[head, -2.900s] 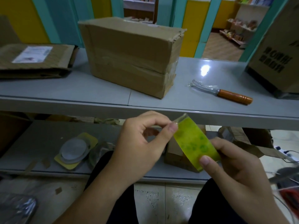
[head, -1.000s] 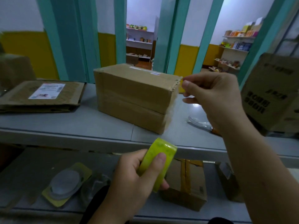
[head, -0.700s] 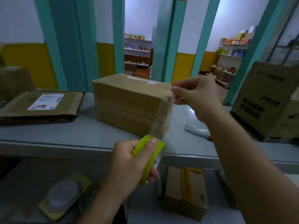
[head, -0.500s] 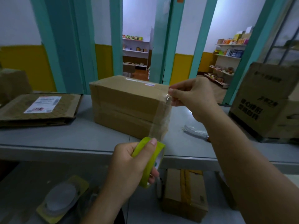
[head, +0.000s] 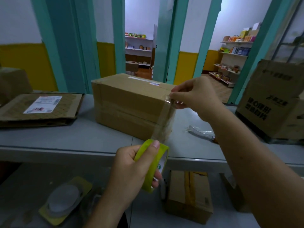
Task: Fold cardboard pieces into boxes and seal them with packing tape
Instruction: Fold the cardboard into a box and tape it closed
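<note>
The left hand (head: 131,168) is gripping the yellow-green roll of clear packing tape (head: 152,163) below the grey desk (head: 65,137) edge. The right hand (head: 195,96) is pinching the clear tape strip (head: 163,125) at the top right corner of the brown cardboard box (head: 130,104), which is sitting on the desk.

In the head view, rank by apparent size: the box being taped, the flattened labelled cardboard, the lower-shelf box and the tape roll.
Largest: box being taped.
Next: flattened labelled cardboard and lower-shelf box look alike, so unranked; the latter is nearer the camera.
Smallest: tape roll, partly covered by the left hand.
</note>
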`<state>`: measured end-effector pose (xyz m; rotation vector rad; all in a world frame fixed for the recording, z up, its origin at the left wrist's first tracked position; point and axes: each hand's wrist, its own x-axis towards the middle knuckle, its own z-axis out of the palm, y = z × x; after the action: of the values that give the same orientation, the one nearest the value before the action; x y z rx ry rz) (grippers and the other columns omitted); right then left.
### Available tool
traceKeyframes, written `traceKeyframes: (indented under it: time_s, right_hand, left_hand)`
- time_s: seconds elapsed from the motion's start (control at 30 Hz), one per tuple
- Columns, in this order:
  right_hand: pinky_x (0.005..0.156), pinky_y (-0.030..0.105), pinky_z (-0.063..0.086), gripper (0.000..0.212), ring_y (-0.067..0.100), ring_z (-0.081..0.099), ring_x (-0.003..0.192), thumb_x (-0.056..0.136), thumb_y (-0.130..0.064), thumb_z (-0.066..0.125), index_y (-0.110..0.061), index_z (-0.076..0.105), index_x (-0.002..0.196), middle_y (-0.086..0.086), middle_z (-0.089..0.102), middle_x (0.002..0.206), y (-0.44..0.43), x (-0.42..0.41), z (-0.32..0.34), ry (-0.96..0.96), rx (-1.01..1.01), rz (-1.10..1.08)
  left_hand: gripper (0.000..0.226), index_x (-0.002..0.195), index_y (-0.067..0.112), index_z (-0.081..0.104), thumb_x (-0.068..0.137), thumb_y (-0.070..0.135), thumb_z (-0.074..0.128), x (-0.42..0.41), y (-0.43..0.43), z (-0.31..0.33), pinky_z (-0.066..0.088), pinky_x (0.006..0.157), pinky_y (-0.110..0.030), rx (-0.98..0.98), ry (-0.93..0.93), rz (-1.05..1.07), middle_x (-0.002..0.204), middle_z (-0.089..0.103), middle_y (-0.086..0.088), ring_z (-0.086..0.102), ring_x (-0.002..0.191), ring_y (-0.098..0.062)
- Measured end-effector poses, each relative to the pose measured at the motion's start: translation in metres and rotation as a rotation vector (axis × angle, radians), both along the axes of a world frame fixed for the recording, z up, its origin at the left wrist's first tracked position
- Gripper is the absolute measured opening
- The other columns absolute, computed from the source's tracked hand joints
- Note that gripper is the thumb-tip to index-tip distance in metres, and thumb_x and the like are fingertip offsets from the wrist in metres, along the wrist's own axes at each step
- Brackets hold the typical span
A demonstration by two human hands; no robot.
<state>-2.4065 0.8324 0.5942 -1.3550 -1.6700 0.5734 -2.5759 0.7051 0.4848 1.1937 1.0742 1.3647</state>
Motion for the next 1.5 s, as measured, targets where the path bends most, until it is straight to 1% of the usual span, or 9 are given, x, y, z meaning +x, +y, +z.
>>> traceKeyframes:
  time_s: [0.2, 0.33, 0.5, 0.63, 0.87, 0.97, 1.1, 1.23, 1.5]
  right_hand:
    - [0.066, 0.032, 0.065, 0.025, 0.017, 0.076, 0.071, 0.085, -0.014, 0.083, -0.013, 0.074, 0.108, 0.008, 0.076, 0.085, 0.003, 0.001, 0.006, -0.115, 0.022, -0.011]
    - [0.061, 0.02, 0.054, 0.025, 0.009, 0.071, 0.074, 0.087, -0.023, 0.082, -0.021, 0.072, 0.11, 0.001, 0.075, 0.089, 0.002, -0.002, 0.004, -0.262, 0.099, -0.045]
    - [0.096, 0.036, 0.05, 0.035, 0.02, 0.05, 0.114, 0.081, -0.041, 0.084, -0.035, 0.065, 0.11, 0.0, 0.049, 0.126, 0.006, 0.001, 0.004, -0.444, 0.187, -0.136]
    - [0.095, 0.046, 0.045, 0.014, 0.021, 0.047, 0.113, 0.09, -0.022, 0.076, -0.035, 0.075, 0.095, -0.006, 0.061, 0.115, 0.002, -0.001, -0.005, -0.636, 0.43, 0.02]
    - [0.089, 0.046, 0.042, 0.032, 0.019, 0.049, 0.11, 0.097, -0.012, 0.053, -0.023, 0.08, 0.112, -0.01, 0.073, 0.111, -0.002, 0.011, -0.015, -0.746, 0.522, 0.132]
    - [0.094, 0.047, 0.046, 0.042, 0.012, 0.05, 0.113, 0.096, -0.029, 0.043, -0.026, 0.076, 0.122, -0.014, 0.071, 0.119, -0.011, 0.016, -0.022, -0.699, 0.447, 0.137]
    - [0.093, 0.043, 0.054, 0.051, 0.011, 0.058, 0.11, 0.093, -0.059, 0.052, -0.024, 0.075, 0.122, -0.009, 0.073, 0.119, -0.022, 0.008, -0.021, -0.666, 0.386, 0.111]
    - [0.091, 0.035, 0.056, 0.047, 0.012, 0.064, 0.109, 0.086, -0.05, 0.075, -0.024, 0.074, 0.125, -0.006, 0.074, 0.121, -0.02, -0.001, -0.016, -0.632, 0.302, 0.053]
    - [0.085, 0.025, 0.043, 0.042, 0.017, 0.063, 0.112, 0.086, -0.04, 0.08, -0.021, 0.075, 0.123, -0.002, 0.073, 0.121, -0.023, -0.004, -0.023, -0.529, 0.278, -0.018]
  left_hand:
    - [0.046, 0.054, 0.015, 0.068, 0.081, 0.053, 0.066, 0.0, 0.0, 0.0, 0.046, 0.041, -0.027, 0.006, 0.0, -0.005, 0.053, 0.061, -0.016, 0.056, 0.04, -0.023]
    - [0.046, 0.054, 0.015, 0.067, 0.08, 0.052, 0.066, -0.001, 0.0, 0.001, 0.047, 0.042, -0.027, 0.013, -0.004, -0.002, 0.053, 0.061, -0.016, 0.056, 0.041, -0.024]
    - [0.047, 0.055, 0.014, 0.067, 0.079, 0.055, 0.066, -0.003, -0.001, 0.002, 0.046, 0.041, -0.028, 0.021, 0.009, -0.001, 0.054, 0.062, -0.016, 0.057, 0.041, -0.024]
    - [0.048, 0.053, 0.013, 0.066, 0.079, 0.053, 0.065, -0.004, -0.001, 0.003, 0.045, 0.04, -0.027, 0.029, 0.005, 0.007, 0.051, 0.059, -0.013, 0.055, 0.039, -0.023]
    - [0.047, 0.055, 0.015, 0.068, 0.082, 0.053, 0.064, -0.005, -0.002, -0.003, 0.046, 0.042, -0.028, 0.03, 0.025, -0.004, 0.054, 0.062, -0.013, 0.057, 0.041, -0.024]
    - [0.045, 0.056, 0.018, 0.07, 0.082, 0.055, 0.064, -0.004, -0.001, -0.005, 0.047, 0.044, -0.029, 0.043, 0.033, -0.016, 0.055, 0.064, -0.013, 0.059, 0.042, -0.024]
    - [0.044, 0.063, 0.023, 0.071, 0.09, 0.056, 0.066, -0.001, 0.0, -0.013, 0.05, 0.05, -0.032, 0.052, 0.03, -0.074, 0.06, 0.067, -0.014, 0.063, 0.047, -0.026]
    - [0.032, 0.071, 0.023, 0.073, 0.095, 0.042, 0.066, -0.002, 0.001, -0.021, 0.052, 0.053, -0.034, 0.045, -0.013, -0.124, 0.065, 0.07, -0.018, 0.065, 0.052, -0.029]
    - [0.053, 0.06, 0.008, 0.07, 0.092, 0.051, 0.063, 0.0, 0.002, -0.036, 0.055, 0.057, -0.036, -0.107, -0.008, -0.136, 0.062, 0.068, -0.027, 0.066, 0.051, -0.031]
